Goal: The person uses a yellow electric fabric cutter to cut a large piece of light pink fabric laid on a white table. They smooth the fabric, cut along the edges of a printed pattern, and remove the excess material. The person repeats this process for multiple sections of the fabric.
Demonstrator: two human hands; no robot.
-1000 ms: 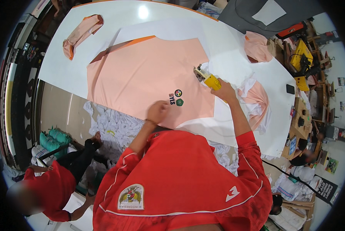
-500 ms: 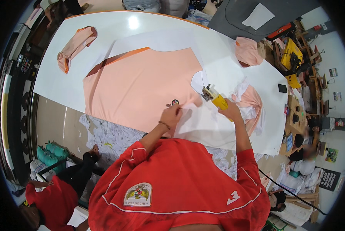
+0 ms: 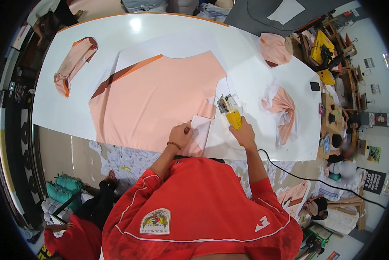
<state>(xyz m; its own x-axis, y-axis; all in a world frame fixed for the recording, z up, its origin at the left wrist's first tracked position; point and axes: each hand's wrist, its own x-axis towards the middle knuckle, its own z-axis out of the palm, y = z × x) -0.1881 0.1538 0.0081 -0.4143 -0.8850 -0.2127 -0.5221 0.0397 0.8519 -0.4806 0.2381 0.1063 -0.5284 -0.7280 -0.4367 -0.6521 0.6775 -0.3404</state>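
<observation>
A large peach shirt panel (image 3: 155, 95), with an orange and dark red band along its far left edge, lies flat on the white table. My left hand (image 3: 180, 133) is closed on the panel's near right edge. There the cloth is folded back, with its white underside (image 3: 199, 122) showing. My right hand (image 3: 243, 133) grips the yellow body of a handheld electric fabric cutter (image 3: 233, 118). The cutter's metal head rests just right of the panel, near the curved cut-out and apart from the folded edge. White sheet material shows beside the panel's right edge.
A folded peach piece (image 3: 75, 65) lies far left. A crumpled peach-and-white piece (image 3: 281, 110) and another peach piece (image 3: 274, 50) lie right. A phone (image 3: 315, 86) sits at the right edge. A black cord (image 3: 307, 177) trails right. White scraps (image 3: 131, 160) cover the floor; a person in red (image 3: 75, 238) sits lower left.
My left hand has drawn back left and nearer, folding the panel's right edge over; a small round emblem there is now hidden. The cutter has moved slightly left and toward me.
</observation>
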